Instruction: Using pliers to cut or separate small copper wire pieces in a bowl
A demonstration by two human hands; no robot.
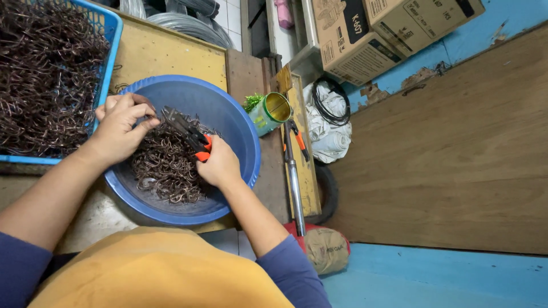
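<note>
A round blue basin point(240, 122) sits on the workbench and holds a heap of small brown bent wire pieces point(165, 165). My right hand point(220, 165) grips the orange handles of a pair of pliers point(188, 132) over the heap. The dark jaws of the pliers point toward my left hand point(120, 128). My left hand pinches a wire piece at the jaws, just above the basin's left rim.
A blue crate point(108, 34) full of the same brown wire pieces stands at the left. A green tin can point(268, 113), a second orange-handled tool point(298, 140) and a metal rod point(295, 188) lie right of the basin. Cardboard boxes point(365, 34) and wire coils point(182, 23) sit behind.
</note>
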